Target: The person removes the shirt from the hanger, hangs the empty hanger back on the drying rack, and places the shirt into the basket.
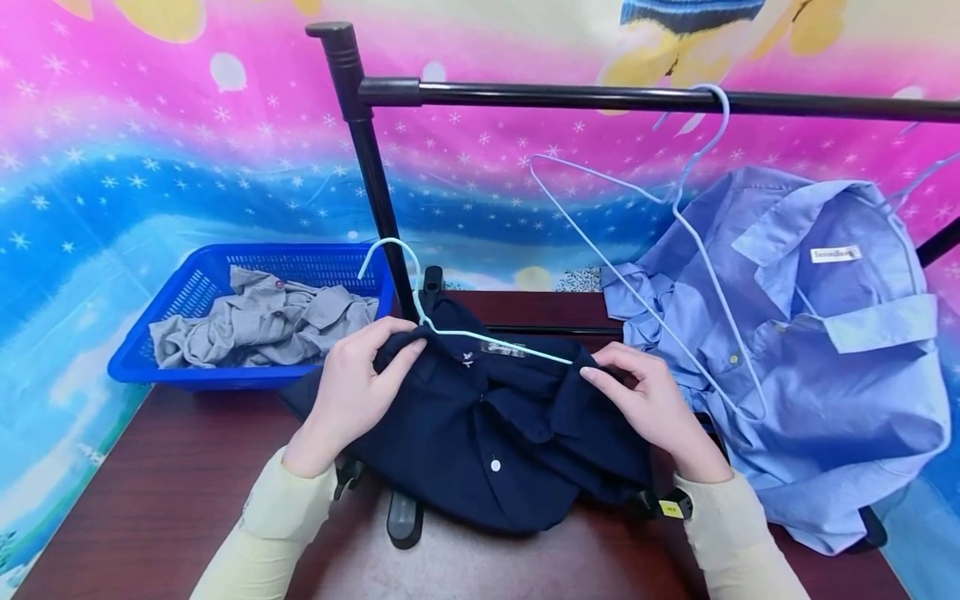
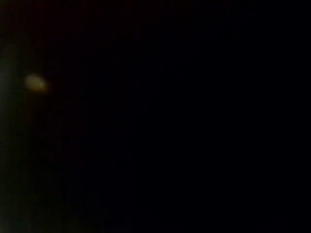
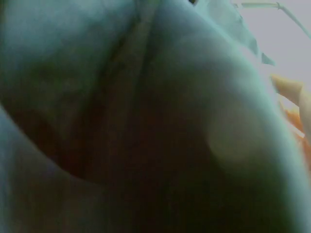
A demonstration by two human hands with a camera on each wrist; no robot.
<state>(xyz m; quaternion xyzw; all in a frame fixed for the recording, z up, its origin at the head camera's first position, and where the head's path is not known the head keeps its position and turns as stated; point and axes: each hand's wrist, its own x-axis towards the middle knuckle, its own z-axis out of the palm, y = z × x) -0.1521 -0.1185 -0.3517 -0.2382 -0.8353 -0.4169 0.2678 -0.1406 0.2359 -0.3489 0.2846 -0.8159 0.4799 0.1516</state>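
A dark navy shirt (image 1: pixel 450 450) with a white button is spread out between both hands in the head view. Inside its collar runs a pale mint wire hanger (image 1: pixel 517 346), its hook rising at the left. My left hand (image 1: pixel 348 387) pinches the shirt's left collar and shoulder area, close to the foot of the hook. On the other side, my right hand (image 1: pixel 648 396) pinches the right collar edge with thumb and fingers. Blurred cloth (image 3: pixel 194 97) fills most of the right wrist view. The left wrist view is almost wholly black.
A black rack's bar (image 1: pixel 555 96) crosses above, with its post left of centre. A bare blue hanger (image 1: pixel 701 225) hangs there, in front of a light blue shirt (image 1: pixel 825 400). At left, a blue basket (image 1: pixel 142 358) holds crumpled grey clothing (image 1: pixel 262 321) on the brown table (image 1: pixel 172 492).
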